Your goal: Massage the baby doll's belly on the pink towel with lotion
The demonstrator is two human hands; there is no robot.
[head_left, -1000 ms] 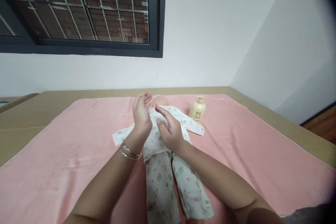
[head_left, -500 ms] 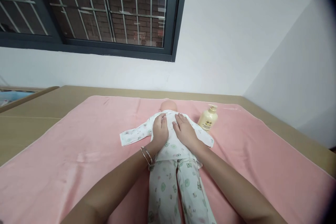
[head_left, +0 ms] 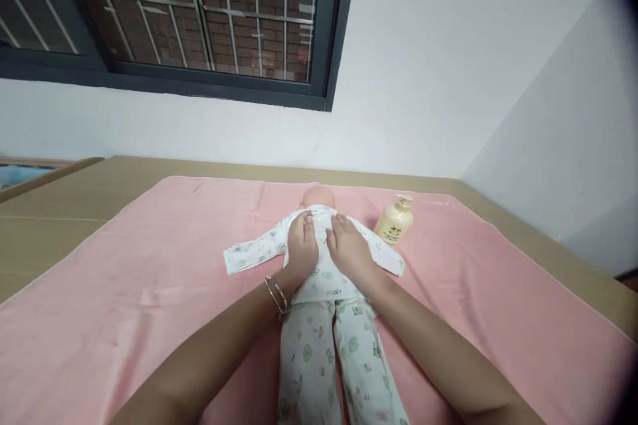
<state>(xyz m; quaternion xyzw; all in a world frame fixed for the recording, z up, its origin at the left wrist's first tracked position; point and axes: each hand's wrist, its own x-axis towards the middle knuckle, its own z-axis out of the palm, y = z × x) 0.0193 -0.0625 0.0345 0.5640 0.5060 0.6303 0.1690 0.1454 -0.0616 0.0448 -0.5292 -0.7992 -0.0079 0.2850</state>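
Note:
A baby doll [head_left: 326, 282] in white printed top and trousers lies stretched out on a pink sheet [head_left: 189, 232], its head at the far end and its sleeves spread to both sides. On the left of the doll's upper body rests my left hand [head_left: 302, 247], palm turned inward and fingers extended, with bangles on the wrist. My right hand [head_left: 350, 249] lies on the right side of the same top, fingers stretched out flat. Neither hand grips anything. The doll's face is not visible. Beside its right-hand sleeve is a pale yellow pump bottle [head_left: 395, 220].
Under the sheet is a tan tabletop [head_left: 134, 176] that meets a white wall [head_left: 399, 80]. A dark-framed window [head_left: 209, 20] with metal bars is set above. At the far left is a raised edge [head_left: 50, 176] with something blue beyond it.
The view has shifted slightly, so everything sits a little higher in the picture. Both hands stay on the doll's top, with the fingers of my right hand now a bit closer together.

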